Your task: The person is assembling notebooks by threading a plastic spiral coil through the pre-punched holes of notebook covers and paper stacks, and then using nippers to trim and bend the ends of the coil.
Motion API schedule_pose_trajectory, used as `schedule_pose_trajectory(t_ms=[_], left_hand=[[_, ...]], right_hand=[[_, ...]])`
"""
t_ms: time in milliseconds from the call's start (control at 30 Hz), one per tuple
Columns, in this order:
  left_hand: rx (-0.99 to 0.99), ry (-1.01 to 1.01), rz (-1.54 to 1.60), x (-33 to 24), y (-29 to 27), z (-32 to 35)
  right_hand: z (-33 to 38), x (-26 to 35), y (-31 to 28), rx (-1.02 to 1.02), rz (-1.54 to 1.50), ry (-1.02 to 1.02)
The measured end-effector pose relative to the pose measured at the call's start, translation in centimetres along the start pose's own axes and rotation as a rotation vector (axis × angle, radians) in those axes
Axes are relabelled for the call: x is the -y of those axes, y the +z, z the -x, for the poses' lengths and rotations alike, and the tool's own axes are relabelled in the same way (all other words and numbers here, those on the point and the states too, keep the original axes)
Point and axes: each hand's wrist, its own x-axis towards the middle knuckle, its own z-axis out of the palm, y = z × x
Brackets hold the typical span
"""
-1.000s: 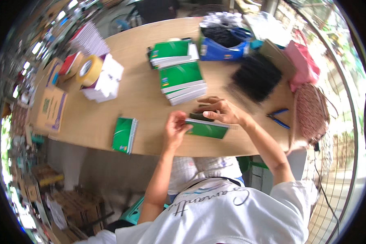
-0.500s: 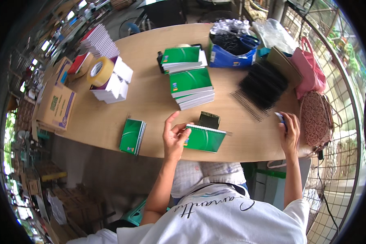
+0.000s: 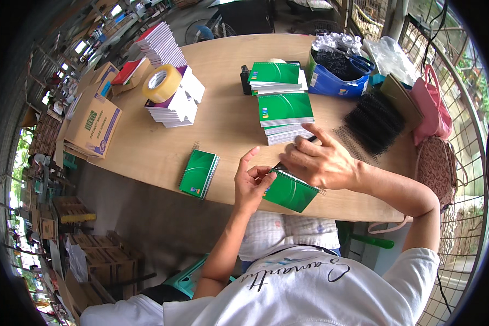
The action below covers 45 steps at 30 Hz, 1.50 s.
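Pinching the green notebook (image 3: 291,191) at its left edge, left hand (image 3: 254,183); right hand (image 3: 321,161) rests open on top.

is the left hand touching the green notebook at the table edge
Touching: in the head view the left hand has its fingers on the near corner of the green notebook.

Brown cardboard box (image 3: 95,126) – purple-green label, table's left edge; blue carton (image 3: 331,84) – far right.
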Motion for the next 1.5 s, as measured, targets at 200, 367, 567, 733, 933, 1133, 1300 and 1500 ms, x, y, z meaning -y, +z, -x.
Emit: schedule_pose_trajectory(t_ms=[200,367,567,733,933,1133,1300,1500], left_hand=[[-0.093,0.125,-0.202,0.2,0.5,1.2],[-0.514,0.366,-0.379,-5.5,-5.4,2.2],[0.026,0.375,-0.933,-12.3,-13.6,-3.8],[0.504,0.312,-1.361,-6.1,-15.7,-9.4],[0.394,0.451,-1.415,-2.7,-16.5,-8.9],[0.338,0.619,-1.562,-3.5,-14.7,-7.7],[0.204,0.726,-1.156,-5.1,-6.0,-8.8],[0.440,0.863,-1.204,-4.9,1.5,-15.0]], right_hand=[[0.4,1.8,0.2,0.239,-0.583,0.645],[6.8,2.3,0.5,-0.155,-0.492,0.923],[15.1,3.7,2.9,0.091,-0.265,0.936],[18.4,4.8,4.2,0.070,-0.237,0.975],[19.7,5.7,4.1,0.004,-0.266,0.988],[19.1,5.7,3.0,0.076,0.005,0.894],[11.5,8.1,4.3,-0.018,-0.377,0.817],[11.2,7.8,10.3,-0.059,-0.400,0.657]])
